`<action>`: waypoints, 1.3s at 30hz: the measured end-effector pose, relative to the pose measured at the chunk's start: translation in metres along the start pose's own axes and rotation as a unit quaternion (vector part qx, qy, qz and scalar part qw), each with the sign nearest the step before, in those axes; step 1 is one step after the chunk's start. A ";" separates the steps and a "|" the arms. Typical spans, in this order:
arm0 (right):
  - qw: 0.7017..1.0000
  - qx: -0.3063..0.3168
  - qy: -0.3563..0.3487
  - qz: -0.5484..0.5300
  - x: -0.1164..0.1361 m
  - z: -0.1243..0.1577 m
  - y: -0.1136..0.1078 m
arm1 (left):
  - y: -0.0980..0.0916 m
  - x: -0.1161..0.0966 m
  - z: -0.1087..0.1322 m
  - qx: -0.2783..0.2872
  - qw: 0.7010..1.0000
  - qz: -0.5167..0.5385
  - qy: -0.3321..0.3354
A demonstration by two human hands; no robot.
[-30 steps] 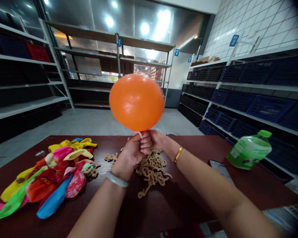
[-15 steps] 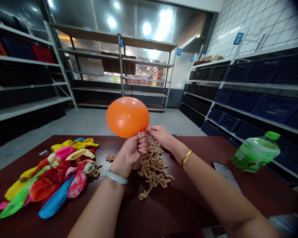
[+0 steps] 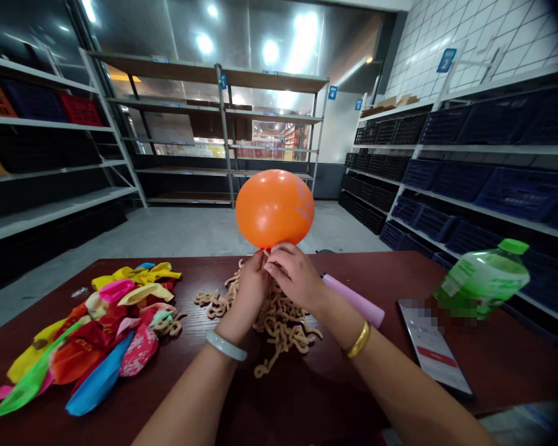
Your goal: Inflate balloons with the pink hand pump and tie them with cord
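Observation:
An inflated orange balloon (image 3: 274,207) with faint purple lettering on its right side stands above my hands, neck downward. My left hand (image 3: 251,285) is closed around its neck, a jade-like bangle on that wrist. My right hand (image 3: 297,275), with a gold bangle at the wrist, presses bent fingers together at the same neck, touching the left fingertips. A short tan bit shows between the fingers; what the right fingers pinch is hidden. Below both hands lies a pile of tan, curly, cord-like pieces (image 3: 286,328), partly covered by the hands.
Uninflated balloons (image 3: 90,341) in several colours lie heaped on the table's left side. Rightward are a lilac cylinder (image 3: 356,301), a phone (image 3: 434,353) and a green-capped bottle (image 3: 490,272). Shelves (image 3: 270,114) stand behind the dark red table (image 3: 353,396).
The balloon has shifted right and turned, moving its lettering to the right side. My right hand has come in against the left at the neck. The lilac cylinder is now uncovered.

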State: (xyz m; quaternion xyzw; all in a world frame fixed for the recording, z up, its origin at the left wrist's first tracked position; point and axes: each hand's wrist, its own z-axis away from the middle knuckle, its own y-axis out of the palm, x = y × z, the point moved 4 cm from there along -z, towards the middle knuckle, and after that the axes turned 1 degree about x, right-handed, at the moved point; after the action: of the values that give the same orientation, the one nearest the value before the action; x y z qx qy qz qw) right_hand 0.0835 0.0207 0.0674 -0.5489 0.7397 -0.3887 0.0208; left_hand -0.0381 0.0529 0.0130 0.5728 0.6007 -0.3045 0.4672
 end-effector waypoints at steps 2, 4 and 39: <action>0.998 -0.008 0.002 -0.058 -0.008 0.002 -0.002 | 0.003 0.000 0.002 0.012 0.999 -0.046 0.024; 0.995 -0.016 0.006 -0.094 -0.016 0.005 -0.003 | 0.005 0.001 0.005 0.017 0.997 -0.069 0.023; 0.986 -0.122 0.061 0.094 -0.025 0.033 -0.008 | 0.026 0.002 0.018 0.087 0.976 -0.188 0.063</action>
State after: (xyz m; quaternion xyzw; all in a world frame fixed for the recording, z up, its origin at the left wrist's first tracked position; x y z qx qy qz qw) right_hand 0.1144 0.0223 0.0395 -0.4510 0.8295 -0.3247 -0.0549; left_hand -0.0093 0.0422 0.0085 0.5064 0.6970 -0.4011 0.3112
